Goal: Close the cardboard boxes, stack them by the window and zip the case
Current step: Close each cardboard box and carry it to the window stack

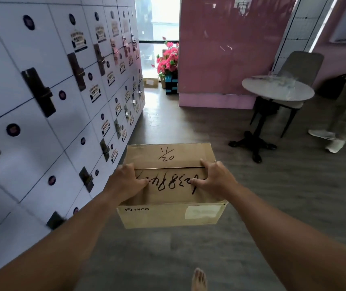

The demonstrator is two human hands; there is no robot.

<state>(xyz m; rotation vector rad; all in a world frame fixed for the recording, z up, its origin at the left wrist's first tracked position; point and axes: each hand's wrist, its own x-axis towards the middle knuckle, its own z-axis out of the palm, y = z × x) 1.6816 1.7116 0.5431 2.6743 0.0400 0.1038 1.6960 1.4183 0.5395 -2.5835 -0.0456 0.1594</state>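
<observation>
Lockers (41,91) flank the corridor toward the window (159,28). Left hand (126,181) and right hand (214,179) clamp the closed cardboard box (170,215), carried mid-air; stiff, apparently light; grip opposite top edges.

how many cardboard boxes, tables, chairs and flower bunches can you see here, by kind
cardboard boxes: 2, the carried box gripped by the left hand and right hand, and the far box on the floor by the window
round tables: 1
chairs: 1
pink flower bunches: 1
total: 5
</observation>
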